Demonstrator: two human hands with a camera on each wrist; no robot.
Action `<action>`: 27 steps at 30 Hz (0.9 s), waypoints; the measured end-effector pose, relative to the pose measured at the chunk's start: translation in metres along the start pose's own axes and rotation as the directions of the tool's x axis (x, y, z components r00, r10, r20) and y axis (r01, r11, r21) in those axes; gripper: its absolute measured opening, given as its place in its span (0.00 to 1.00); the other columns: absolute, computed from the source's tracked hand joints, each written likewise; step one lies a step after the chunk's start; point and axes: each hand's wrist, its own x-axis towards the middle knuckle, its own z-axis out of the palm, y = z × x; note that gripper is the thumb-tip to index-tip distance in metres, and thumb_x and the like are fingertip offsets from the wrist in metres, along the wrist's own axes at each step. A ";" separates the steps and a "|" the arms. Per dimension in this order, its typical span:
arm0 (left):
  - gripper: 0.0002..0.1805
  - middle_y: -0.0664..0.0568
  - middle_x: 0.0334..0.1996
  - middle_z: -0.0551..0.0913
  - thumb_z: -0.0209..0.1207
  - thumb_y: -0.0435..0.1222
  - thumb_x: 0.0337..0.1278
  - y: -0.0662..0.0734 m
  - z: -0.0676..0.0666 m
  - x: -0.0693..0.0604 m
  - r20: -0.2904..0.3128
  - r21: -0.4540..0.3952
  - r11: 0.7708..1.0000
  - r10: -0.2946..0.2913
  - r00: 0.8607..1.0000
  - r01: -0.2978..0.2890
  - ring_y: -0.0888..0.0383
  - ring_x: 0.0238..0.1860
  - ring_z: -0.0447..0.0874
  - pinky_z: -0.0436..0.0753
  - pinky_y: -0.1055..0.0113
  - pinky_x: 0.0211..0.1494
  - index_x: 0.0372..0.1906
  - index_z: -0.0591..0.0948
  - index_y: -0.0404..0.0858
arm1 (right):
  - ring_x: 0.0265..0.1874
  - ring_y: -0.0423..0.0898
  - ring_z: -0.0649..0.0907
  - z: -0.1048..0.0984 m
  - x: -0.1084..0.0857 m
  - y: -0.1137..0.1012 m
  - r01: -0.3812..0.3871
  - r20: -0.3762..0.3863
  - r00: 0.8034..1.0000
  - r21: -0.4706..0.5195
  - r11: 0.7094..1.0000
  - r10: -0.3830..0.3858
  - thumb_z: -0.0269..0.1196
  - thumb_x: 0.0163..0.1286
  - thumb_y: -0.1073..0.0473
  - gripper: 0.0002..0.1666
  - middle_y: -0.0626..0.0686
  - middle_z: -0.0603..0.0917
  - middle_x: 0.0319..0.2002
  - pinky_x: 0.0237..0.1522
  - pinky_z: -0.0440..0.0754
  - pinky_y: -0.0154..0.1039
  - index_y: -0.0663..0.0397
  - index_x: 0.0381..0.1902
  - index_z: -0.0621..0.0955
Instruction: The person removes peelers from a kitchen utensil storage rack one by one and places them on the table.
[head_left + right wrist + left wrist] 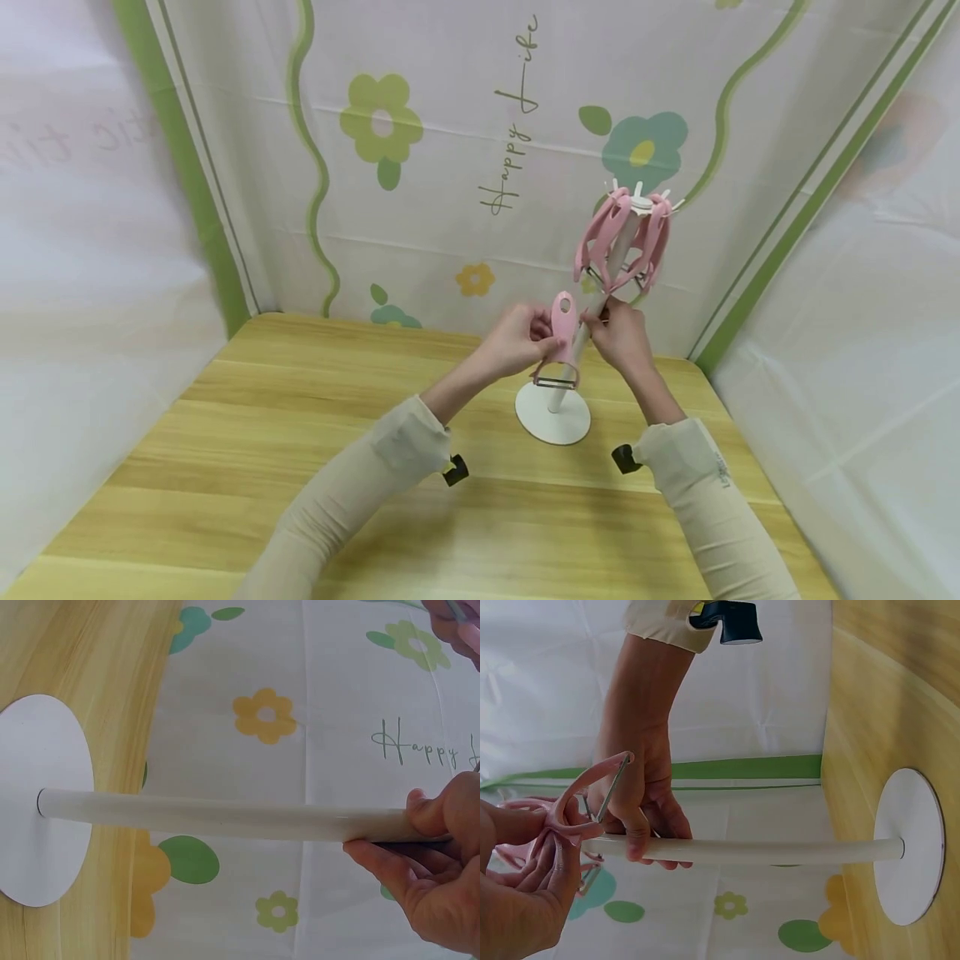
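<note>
Between thumb and fingers, the left hand [517, 342] [525, 900] pinches a pink peeler [564, 321] [577, 802], its holed handle end up and its blade end down in the head view. The right hand [621, 335] [649, 802] [431, 862] grips the white pole [579, 346] [780, 851] [225, 817] of a stand, below several pink peelers [615, 237] that hang from the hooks at its top. The held peeler is left of the pole in the head view. Most of it lies outside the right wrist view.
The stand's round white base [553, 414] [909, 846] [45, 802] rests on the wooden table [337, 467], near its back edge. Behind the table hangs a white cloth [450, 192] with printed flowers, and similar cloths hang at both sides.
</note>
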 end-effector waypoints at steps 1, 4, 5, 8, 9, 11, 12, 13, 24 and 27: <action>0.08 0.37 0.36 0.86 0.60 0.24 0.60 -0.002 0.001 -0.001 -0.001 0.000 1.000 -0.007 1.000 0.007 0.58 0.32 0.86 0.87 0.71 0.37 0.43 0.81 0.25 | 0.22 0.50 0.81 0.000 0.000 0.000 -0.003 0.002 1.000 0.005 1.000 0.003 0.61 0.72 0.60 0.13 0.65 0.86 0.31 0.23 0.75 0.36 0.68 0.43 0.80; 0.08 0.37 0.35 0.86 0.61 0.24 0.59 -0.008 0.004 -0.005 -0.003 -0.008 0.999 -0.035 0.999 0.035 0.58 0.32 0.85 0.87 0.71 0.37 0.43 0.81 0.25 | 0.21 0.50 0.81 0.001 0.000 0.001 -0.002 0.000 1.000 0.011 1.000 0.002 0.61 0.72 0.60 0.12 0.64 0.86 0.30 0.22 0.74 0.35 0.68 0.41 0.81; 0.09 0.37 0.35 0.86 0.61 0.24 0.59 -0.010 0.005 -0.006 -0.003 -0.010 0.999 -0.043 0.999 0.043 0.59 0.31 0.85 0.87 0.71 0.37 0.44 0.81 0.25 | 0.21 0.49 0.81 0.001 0.000 0.001 -0.002 -0.003 1.000 0.009 1.000 0.002 0.61 0.72 0.60 0.12 0.64 0.86 0.30 0.22 0.74 0.35 0.68 0.41 0.81; 0.09 0.37 0.34 0.87 0.61 0.24 0.58 -0.016 0.008 -0.009 0.000 -0.019 0.998 -0.059 0.998 0.059 0.60 0.30 0.85 0.87 0.71 0.35 0.44 0.80 0.25 | 0.20 0.50 0.80 0.001 0.000 0.001 -0.004 -0.011 1.000 0.008 1.000 0.004 0.62 0.71 0.60 0.12 0.63 0.86 0.28 0.21 0.73 0.36 0.67 0.40 0.81; 0.09 0.37 0.34 0.87 0.61 0.24 0.58 -0.019 0.009 -0.010 0.000 -0.016 0.998 -0.059 0.998 0.059 0.61 0.30 0.85 0.87 0.72 0.35 0.43 0.80 0.25 | 0.20 0.50 0.79 0.001 0.000 0.001 -0.005 -0.013 1.000 0.008 1.000 0.006 0.62 0.71 0.60 0.12 0.63 0.86 0.28 0.21 0.73 0.36 0.67 0.40 0.81; 0.09 0.37 0.33 0.87 0.61 0.24 0.57 -0.024 0.011 -0.013 0.002 -0.017 0.998 -0.060 0.998 0.060 0.62 0.29 0.84 0.86 0.72 0.34 0.43 0.81 0.25 | 0.20 0.50 0.79 0.001 0.000 0.002 -0.008 -0.015 1.000 0.011 1.000 0.008 0.62 0.71 0.60 0.12 0.63 0.85 0.28 0.21 0.73 0.36 0.67 0.40 0.81; 0.09 0.37 0.32 0.87 0.61 0.23 0.57 -0.027 0.013 -0.014 0.001 -0.015 0.998 -0.060 0.998 0.060 0.62 0.28 0.84 0.86 0.72 0.33 0.42 0.81 0.25 | 0.20 0.50 0.79 0.001 0.000 0.002 -0.008 -0.014 1.000 0.013 1.000 0.009 0.62 0.71 0.60 0.12 0.63 0.86 0.28 0.21 0.73 0.36 0.67 0.40 0.81; 0.09 0.37 0.32 0.87 0.61 0.23 0.56 -0.029 0.014 -0.015 0.000 -0.011 0.998 -0.062 0.998 0.062 0.63 0.28 0.84 0.86 0.72 0.33 0.42 0.81 0.25 | 0.20 0.50 0.79 0.001 0.000 0.001 -0.008 -0.013 1.000 0.014 1.000 0.009 0.62 0.71 0.60 0.12 0.63 0.86 0.28 0.21 0.73 0.36 0.66 0.40 0.81; 0.07 0.41 0.29 0.87 0.63 0.23 0.56 -0.055 0.031 -0.033 0.017 -0.008 0.982 -0.188 0.982 0.189 0.65 0.26 0.80 0.83 0.75 0.29 0.40 0.82 0.25 | 0.23 0.52 0.82 0.001 -0.001 0.001 -0.016 0.011 1.000 0.021 1.000 0.016 0.61 0.73 0.60 0.12 0.65 0.86 0.31 0.22 0.76 0.36 0.67 0.42 0.82; 0.07 0.43 0.28 0.86 0.62 0.22 0.56 -0.062 0.035 -0.039 0.028 -0.041 0.973 -0.225 0.974 0.227 0.63 0.26 0.80 0.84 0.73 0.30 0.40 0.81 0.25 | 0.22 0.51 0.82 0.001 -0.001 0.001 -0.013 0.008 1.000 0.021 1.000 0.012 0.61 0.73 0.60 0.12 0.64 0.86 0.31 0.22 0.75 0.36 0.66 0.42 0.82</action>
